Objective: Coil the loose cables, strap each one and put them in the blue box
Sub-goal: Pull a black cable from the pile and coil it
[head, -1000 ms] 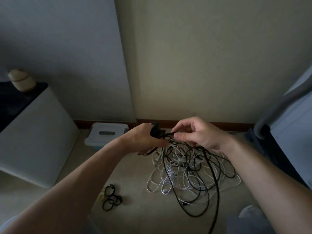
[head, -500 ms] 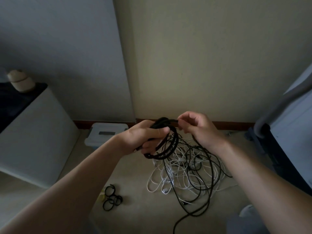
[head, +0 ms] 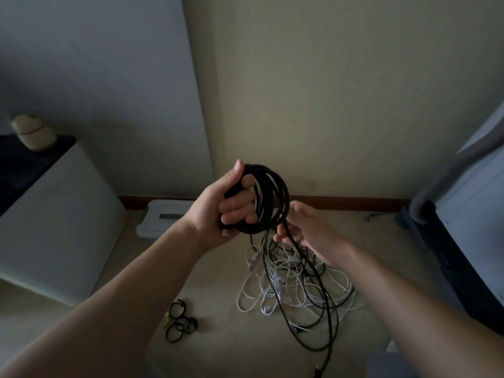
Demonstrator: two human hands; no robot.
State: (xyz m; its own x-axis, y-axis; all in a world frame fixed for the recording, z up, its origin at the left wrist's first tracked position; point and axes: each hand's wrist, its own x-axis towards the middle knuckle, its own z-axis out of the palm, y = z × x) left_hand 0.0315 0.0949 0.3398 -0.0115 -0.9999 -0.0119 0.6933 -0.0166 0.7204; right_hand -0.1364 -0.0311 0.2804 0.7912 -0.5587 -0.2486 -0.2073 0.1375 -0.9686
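Observation:
My left hand (head: 218, 211) grips a coil of black cable (head: 275, 197) held up in front of the wall, with several loops wound. Just below it, my right hand (head: 305, 227) pinches the same cable's loose tail, which runs down to the floor. A tangle of white and black cables (head: 289, 285) lies on the floor under my hands. Several black straps (head: 180, 321) curled into rings lie on the floor at the lower left. The blue box (head: 161, 218) with a pale lid stands against the wall, partly hidden behind my left wrist.
A white cabinet (head: 54, 227) with a dark top stands at the left, a pale jar (head: 32, 132) on it. At the right edge there is dark furniture with a grey tube (head: 436, 192). A brown skirting board runs along the wall.
My left hand has risen with the coil, which has gained loops. My right hand has dropped from the coil's top to below it, sliding along the tail.

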